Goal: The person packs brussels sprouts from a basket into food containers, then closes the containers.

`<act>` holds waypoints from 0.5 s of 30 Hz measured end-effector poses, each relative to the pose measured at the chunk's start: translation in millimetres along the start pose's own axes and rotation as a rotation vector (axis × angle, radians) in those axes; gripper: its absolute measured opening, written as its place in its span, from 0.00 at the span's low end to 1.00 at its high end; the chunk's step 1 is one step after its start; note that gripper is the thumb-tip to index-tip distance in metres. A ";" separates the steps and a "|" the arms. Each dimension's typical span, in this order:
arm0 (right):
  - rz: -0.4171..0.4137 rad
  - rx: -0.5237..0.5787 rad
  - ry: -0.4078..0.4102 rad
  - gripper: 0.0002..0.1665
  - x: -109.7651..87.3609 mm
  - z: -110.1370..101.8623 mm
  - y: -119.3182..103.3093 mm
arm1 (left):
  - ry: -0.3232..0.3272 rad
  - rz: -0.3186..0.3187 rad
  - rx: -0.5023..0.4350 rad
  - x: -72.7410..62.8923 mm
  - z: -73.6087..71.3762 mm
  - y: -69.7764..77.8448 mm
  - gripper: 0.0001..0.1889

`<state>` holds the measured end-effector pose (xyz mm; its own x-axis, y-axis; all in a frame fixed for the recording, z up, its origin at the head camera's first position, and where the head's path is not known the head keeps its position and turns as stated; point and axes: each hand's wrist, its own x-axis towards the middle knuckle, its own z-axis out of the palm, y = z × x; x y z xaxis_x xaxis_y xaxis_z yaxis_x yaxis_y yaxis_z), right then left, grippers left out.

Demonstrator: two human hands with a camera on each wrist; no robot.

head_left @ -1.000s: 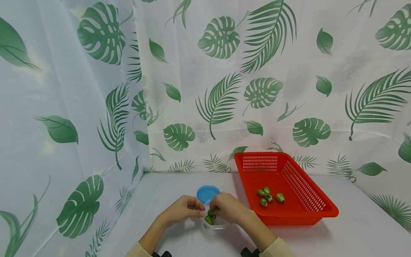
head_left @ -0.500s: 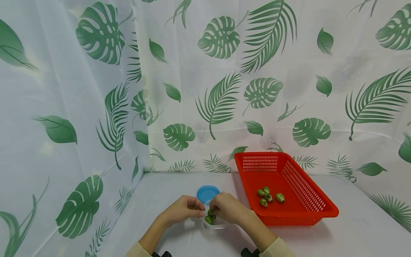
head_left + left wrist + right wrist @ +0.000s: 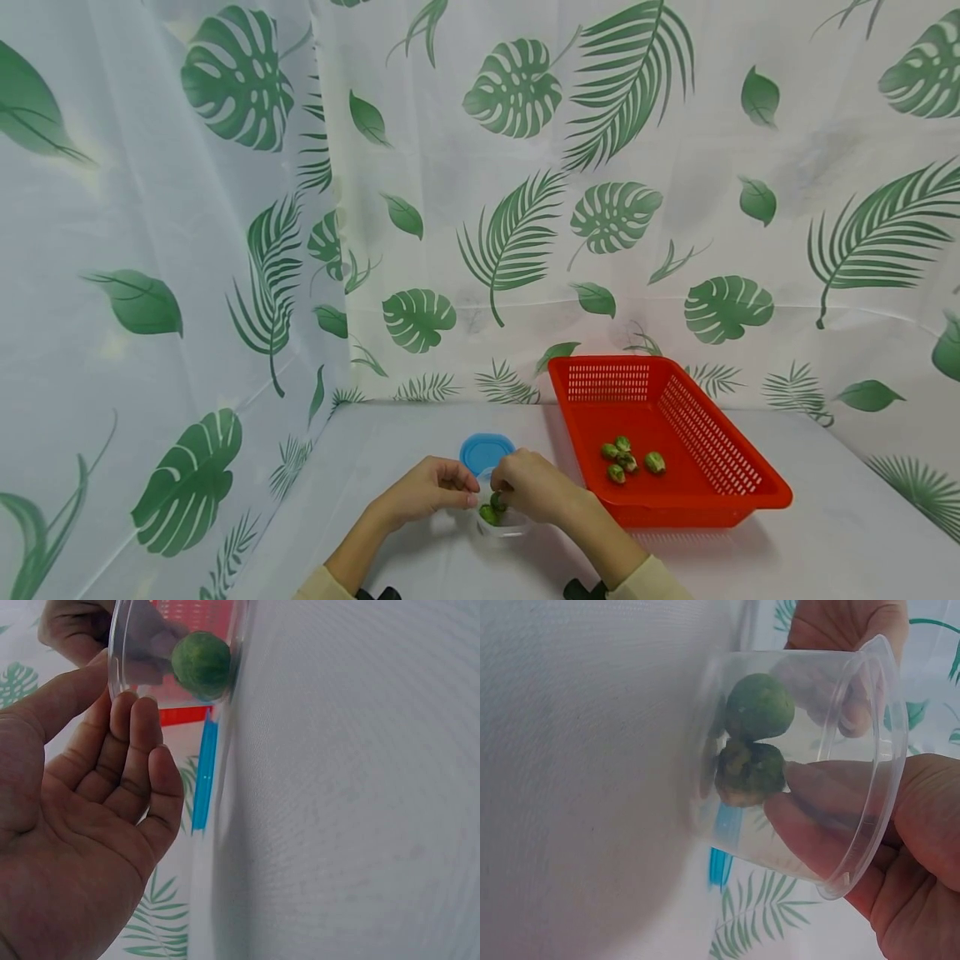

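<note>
A clear plastic tub (image 3: 810, 855) stands on the table in front of me, with two Brussels sprouts inside. My right hand (image 3: 534, 487) reaches in over the rim, its thumb and finger pinching one sprout (image 3: 742, 774) low in the tub. Right beside it lies the other sprout (image 3: 760, 705), seen through the clear wall in the right wrist view. My left hand (image 3: 97, 780) holds the tub's rim from the left between thumb and fingertips. In the head view the left hand (image 3: 429, 490) sits level with the right one.
A blue lid (image 3: 486, 452) lies flat just behind the tub. To the right stands a red perforated basket (image 3: 705, 417) holding several more sprouts (image 3: 626, 460). A leaf-patterned curtain (image 3: 517, 250) rises behind the white table (image 3: 420, 558) and along its left side.
The sprout in my right fingers has shifted slightly within the tub, down toward the right in the head view. The left hand stays in place on the rim.
</note>
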<state>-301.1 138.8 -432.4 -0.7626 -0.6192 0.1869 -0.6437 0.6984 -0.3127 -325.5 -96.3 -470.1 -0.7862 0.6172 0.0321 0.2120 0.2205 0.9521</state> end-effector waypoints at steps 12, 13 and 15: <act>0.027 0.019 -0.026 0.07 -1.4 -5.7 -1.0 | -0.004 -0.005 0.016 -0.2 -0.7 -0.1 0.11; 0.027 0.022 -0.024 0.08 -1.4 -6.5 -1.1 | -0.005 -0.004 0.013 -0.4 -0.7 0.3 0.12; 0.021 0.027 -0.013 0.08 -1.3 -8.0 -0.7 | -0.005 -0.008 0.009 -1.2 -0.7 1.6 0.12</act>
<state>-300.1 141.9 -425.0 -0.7751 -0.6090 0.1680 -0.6253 0.7016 -0.3416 -324.7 -97.2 -468.4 -0.7850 0.6191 0.0227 0.2105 0.2321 0.9497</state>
